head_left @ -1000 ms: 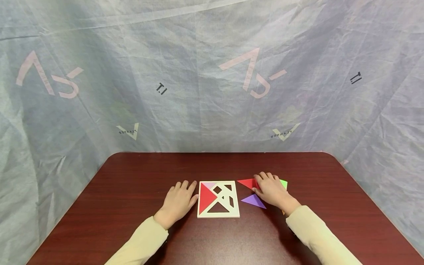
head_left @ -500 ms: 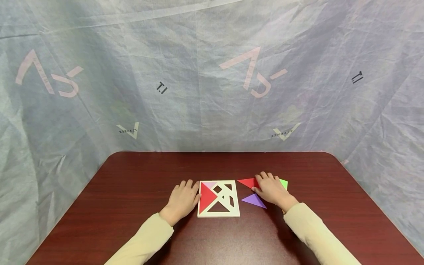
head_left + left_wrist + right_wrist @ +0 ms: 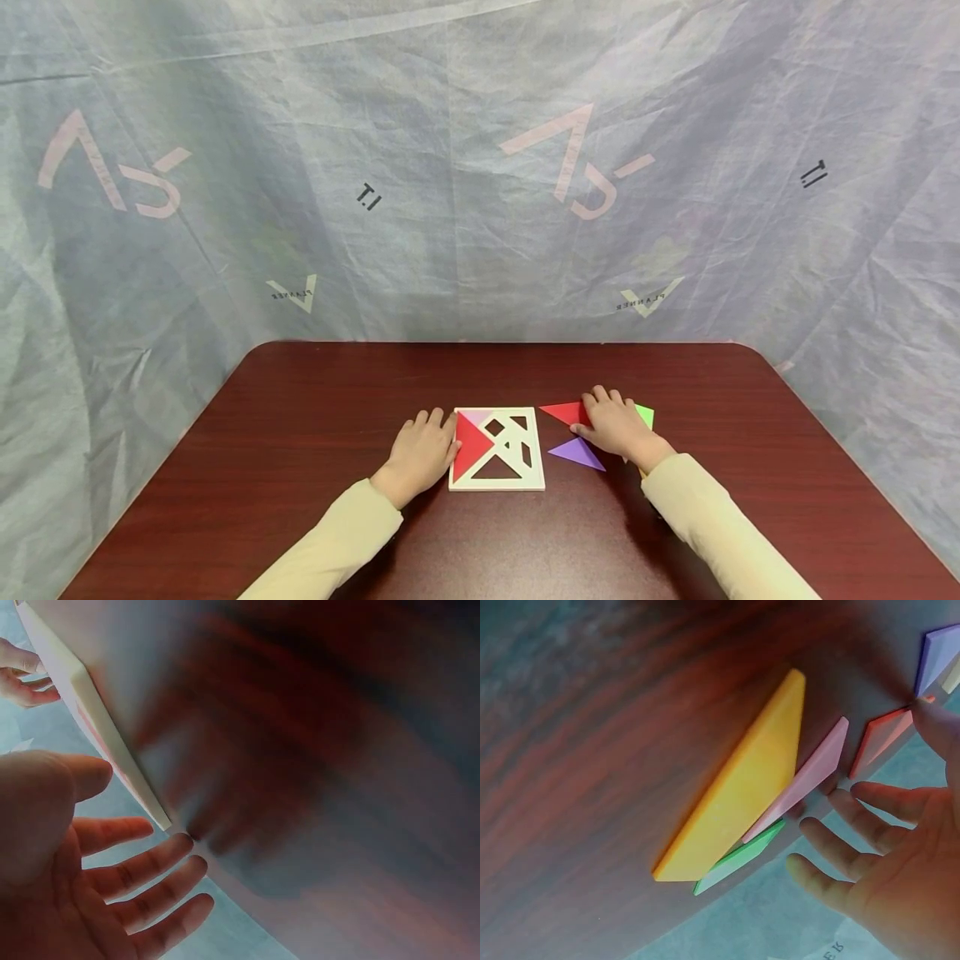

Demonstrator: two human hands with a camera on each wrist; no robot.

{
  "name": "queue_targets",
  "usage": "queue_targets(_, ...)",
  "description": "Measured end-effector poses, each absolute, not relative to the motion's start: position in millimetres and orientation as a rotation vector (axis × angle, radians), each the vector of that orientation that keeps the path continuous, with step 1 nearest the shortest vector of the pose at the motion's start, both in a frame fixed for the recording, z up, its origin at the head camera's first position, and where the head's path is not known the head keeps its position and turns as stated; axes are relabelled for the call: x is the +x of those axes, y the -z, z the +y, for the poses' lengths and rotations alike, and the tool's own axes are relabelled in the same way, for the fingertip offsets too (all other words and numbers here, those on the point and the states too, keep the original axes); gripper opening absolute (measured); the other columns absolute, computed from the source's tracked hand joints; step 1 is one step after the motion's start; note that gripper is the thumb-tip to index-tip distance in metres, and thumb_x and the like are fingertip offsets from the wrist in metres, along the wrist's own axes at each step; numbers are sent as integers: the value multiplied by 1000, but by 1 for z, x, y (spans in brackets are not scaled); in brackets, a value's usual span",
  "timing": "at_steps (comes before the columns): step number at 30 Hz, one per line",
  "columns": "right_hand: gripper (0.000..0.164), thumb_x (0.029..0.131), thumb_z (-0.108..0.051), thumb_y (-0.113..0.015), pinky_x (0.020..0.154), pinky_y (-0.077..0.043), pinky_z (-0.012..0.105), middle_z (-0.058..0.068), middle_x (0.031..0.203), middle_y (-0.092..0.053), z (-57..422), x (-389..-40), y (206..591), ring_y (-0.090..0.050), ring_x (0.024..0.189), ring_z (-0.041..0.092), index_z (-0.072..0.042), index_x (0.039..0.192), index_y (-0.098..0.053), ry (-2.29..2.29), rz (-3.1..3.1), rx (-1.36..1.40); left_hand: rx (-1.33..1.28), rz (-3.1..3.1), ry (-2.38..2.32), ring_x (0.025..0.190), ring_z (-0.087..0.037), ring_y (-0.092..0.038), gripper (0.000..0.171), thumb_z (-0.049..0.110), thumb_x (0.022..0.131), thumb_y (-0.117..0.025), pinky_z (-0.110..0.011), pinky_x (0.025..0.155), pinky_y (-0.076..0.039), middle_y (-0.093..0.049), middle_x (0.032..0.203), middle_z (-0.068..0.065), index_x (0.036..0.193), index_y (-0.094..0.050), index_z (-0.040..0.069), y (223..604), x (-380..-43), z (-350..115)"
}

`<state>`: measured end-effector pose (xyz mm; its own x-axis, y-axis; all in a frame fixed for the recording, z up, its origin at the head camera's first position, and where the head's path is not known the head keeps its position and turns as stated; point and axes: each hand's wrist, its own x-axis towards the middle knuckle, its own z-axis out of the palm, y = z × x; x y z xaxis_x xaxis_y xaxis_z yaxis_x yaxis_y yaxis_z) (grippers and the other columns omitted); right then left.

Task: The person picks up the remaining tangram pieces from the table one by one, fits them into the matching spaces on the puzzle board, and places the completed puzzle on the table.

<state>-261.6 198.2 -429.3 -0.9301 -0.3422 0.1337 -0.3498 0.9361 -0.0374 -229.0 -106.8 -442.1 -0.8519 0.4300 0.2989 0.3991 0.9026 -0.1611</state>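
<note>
A white tangram board (image 3: 497, 485) lies flat, with a large red triangle (image 3: 470, 450) and a pink piece (image 3: 476, 415) set in its left part. My left hand (image 3: 420, 454) is at the board's left edge, fingers loosely extended; whether they press it cannot be told. My right hand (image 3: 618, 427) hovers low over loose pieces, its fingers loosely bent and holding nothing visible. Partly beneath it lies a red piece (image 3: 561, 412). A purple triangle (image 3: 577, 452) is nearer the front. In the right wrist view, a yellow piece (image 3: 742, 802), a pink piece (image 3: 806, 780) and a green piece (image 3: 739, 859) lie close together.
The dark red-brown table (image 3: 480, 550) has rounded far corners. A grey printed cloth (image 3: 450, 208) hangs behind it and along both sides. Several cut-out slots in the board's right part show the table through them.
My left hand has moved right, up to the board's left edge. My right hand has barely moved over the loose pieces.
</note>
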Motion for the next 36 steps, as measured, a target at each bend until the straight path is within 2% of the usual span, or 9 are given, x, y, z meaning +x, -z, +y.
queue_targets(15,44,81,-36,-67,69,-41,46,16,101,-49,199,-265,423,-47,86,31,2,101,-56,-175,-3046,500,-630,-2762,-112,95,-29,-56,43,33,87,-57,-38,71,-49,-56,112,-14,122,-57,7,441,-227,-103)
queue_targets(30,60,77,-36,-71,81,-37,57,22,108,-48,195,-274,417,-45,101,41,7,112,-50,-264,-3155,386,-661,-2755,-127,94,-29,-54,39,31,89,-55,-37,70,-48,-54,112,-15,122,-57,10,441,-227,-102)
queue_targets(36,56,73,-38,-74,77,-37,53,17,101,-50,199,-277,420,-47,96,37,1,104,-50,-295,-3114,370,-667,-2733,-153,92,-28,-54,38,31,89,-55,-36,68,-48,-55,109,-14,121,-58,10,441,-227,-102)
